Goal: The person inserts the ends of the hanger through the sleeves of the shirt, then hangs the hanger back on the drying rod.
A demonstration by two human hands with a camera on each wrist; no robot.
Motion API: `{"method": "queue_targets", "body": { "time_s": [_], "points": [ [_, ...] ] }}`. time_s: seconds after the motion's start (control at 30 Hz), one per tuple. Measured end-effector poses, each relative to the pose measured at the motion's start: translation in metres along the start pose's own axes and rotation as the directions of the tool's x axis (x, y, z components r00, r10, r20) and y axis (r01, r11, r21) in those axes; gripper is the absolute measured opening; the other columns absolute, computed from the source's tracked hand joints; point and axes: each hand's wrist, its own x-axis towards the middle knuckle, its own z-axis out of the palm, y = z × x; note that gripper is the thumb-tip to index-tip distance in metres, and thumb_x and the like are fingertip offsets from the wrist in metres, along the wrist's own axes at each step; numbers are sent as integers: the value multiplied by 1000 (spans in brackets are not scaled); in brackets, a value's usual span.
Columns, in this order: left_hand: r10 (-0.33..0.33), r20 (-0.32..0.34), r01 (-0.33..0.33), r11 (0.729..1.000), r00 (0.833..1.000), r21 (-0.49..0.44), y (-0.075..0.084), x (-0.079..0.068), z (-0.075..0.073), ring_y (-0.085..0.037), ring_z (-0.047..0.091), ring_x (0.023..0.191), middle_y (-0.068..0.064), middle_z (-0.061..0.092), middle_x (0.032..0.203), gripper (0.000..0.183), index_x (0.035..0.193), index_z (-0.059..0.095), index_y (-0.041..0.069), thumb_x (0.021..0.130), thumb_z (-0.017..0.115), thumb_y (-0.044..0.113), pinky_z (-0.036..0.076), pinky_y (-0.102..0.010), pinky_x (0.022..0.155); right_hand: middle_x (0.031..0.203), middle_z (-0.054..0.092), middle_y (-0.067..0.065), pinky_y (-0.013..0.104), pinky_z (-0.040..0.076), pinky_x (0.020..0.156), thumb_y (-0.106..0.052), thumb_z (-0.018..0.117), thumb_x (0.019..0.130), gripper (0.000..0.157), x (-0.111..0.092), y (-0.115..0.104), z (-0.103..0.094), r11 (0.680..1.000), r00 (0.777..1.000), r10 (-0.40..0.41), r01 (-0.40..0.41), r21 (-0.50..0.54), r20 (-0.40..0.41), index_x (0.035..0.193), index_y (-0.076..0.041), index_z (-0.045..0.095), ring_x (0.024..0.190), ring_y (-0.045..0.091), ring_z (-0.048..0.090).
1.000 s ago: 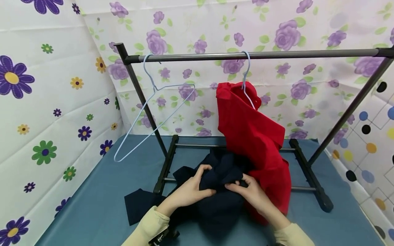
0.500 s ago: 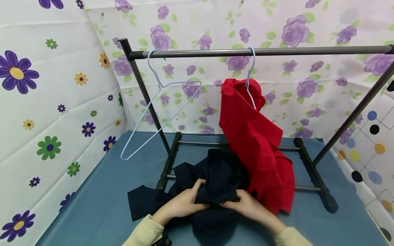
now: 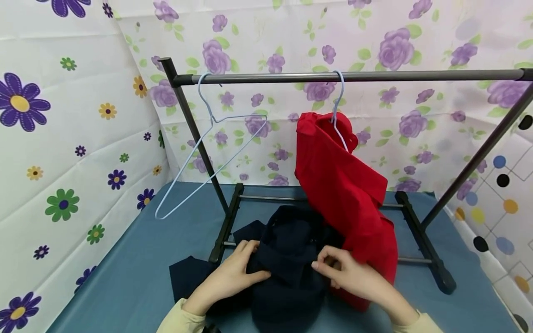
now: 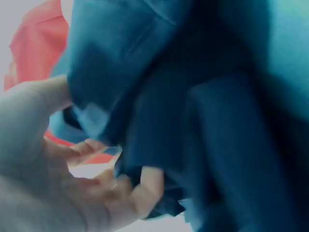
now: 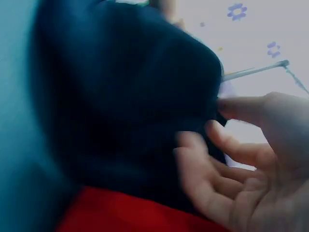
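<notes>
A dark navy garment (image 3: 287, 296) lies bunched on the table, its middle raised between the two hands. My left hand (image 3: 233, 273) grips its left side; in the left wrist view the thumb lies on the near fold and the curled fingers go behind the cloth (image 4: 159, 111). On the opposite side my right hand (image 3: 350, 273) pinches the garment's edge with thumb and fingers, which the right wrist view shows blurred at the cloth (image 5: 130, 96). One flat navy end (image 3: 187, 277) spreads out to the left.
A metal clothes rack (image 3: 270, 78) stands on the blue-covered table (image 3: 125, 273). From its bar hang a bare light-blue hanger (image 3: 210, 120) at left and a red garment (image 3: 341, 185) on another hanger (image 3: 336, 106), its lower part right behind the right hand.
Both hands have moved apart on the navy garment, the left one leftward and the right one rightward. The raised cloth between them is spread wider. The head view has shifted slightly.
</notes>
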Motion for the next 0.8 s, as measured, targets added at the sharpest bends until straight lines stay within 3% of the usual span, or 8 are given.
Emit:
{"method": "queue_targets", "body": {
  "time_s": [0.1, 0.2, 0.33, 0.4, 0.47, 0.6, 0.73, 0.8],
  "points": [
    [-2, -93, 9, 997, 996, 80, 8, -10, -9, -27, 51, 118, -7, 50, 130, 64, 140, 52, 13, 91, 74, 46, 44, -52, 97, 85, 59, 8, 34, 54, 62, -37, 62, 101, 23, -2, -19, -1, 999, 988, -37, 41, 25, -152, 105, -15, 61, 66, 23, 59],
    [1, -127, 15, 992, 992, 123, 13, -13, -12, -31, 48, 125, -8, 52, 133, 67, 141, 53, 12, 89, 75, 48, 40, -55, 102, 98, 62, 4, 31, 54, 75, -38, 62, 101, 23, 5, -29, 2, 993, 941, -108, 116, 5, -322, 110, -17, 63, 83, 20, 63],
    [-42, -47, 46, 996, 998, 79, 13, -10, -2, -33, 49, 129, -14, 52, 141, 90, 150, 41, 7, 85, 71, 63, 42, -54, 103, 116, 65, -1, 35, 51, 92, -32, 64, 101, 25, 31, -24, 2, 970, 845, -243, 206, -128, -477, 120, -16, 66, 105, 18, 61],
    [-62, 15, 62, 997, 998, 46, 9, -7, 7, -33, 51, 128, -18, 51, 143, 102, 153, 33, 4, 83, 71, 67, 45, -52, 102, 124, 63, 3, 42, 47, 98, -30, 64, 101, 29, 47, -15, 0, 960, 821, -276, 206, -191, -500, 125, -14, 65, 114, 22, 59],
    [-88, 70, 86, 996, 994, 27, 5, -6, 16, -35, 53, 128, -23, 49, 144, 111, 155, 26, -1, 81, 73, 67, 47, -52, 99, 132, 59, 9, 50, 44, 102, -30, 64, 101, 36, 62, -3, -1, 958, 829, -266, 171, -230, -492, 132, -11, 61, 123, 29, 55],
    [-101, 130, 96, 994, 986, 44, -4, -5, 31, -37, 50, 131, -26, 45, 148, 117, 158, 17, -3, 81, 74, 65, 46, -53, 101, 146, 47, 21, 57, 38, 106, -25, 63, 101, 51, 83, 25, 1, 963, 889, -158, 44, -265, -431, 147, -6, 47, 134, 39, 44],
    [-75, 143, 65, 995, 987, 76, -9, -3, 36, -35, 48, 133, -20, 42, 153, 108, 159, 20, 4, 85, 73, 62, 45, -53, 102, 149, 42, 28, 48, 48, 85, -13, 60, 100, 63, 95, 47, 5, 971, 942, -58, -23, -238, -329, 155, -3, 33, 93, 36, 61],
    [-78, 150, 61, 992, 986, 113, -10, -3, 37, -35, 48, 133, -19, 43, 152, 104, 158, 23, 3, 86, 71, 61, 46, -53, 101, 147, 44, 30, 46, 48, 80, -9, 59, 97, 66, 96, 52, 8, 971, 956, -36, -36, -238, -291, 156, -1, 31, 89, 35, 62]
  ]
}}
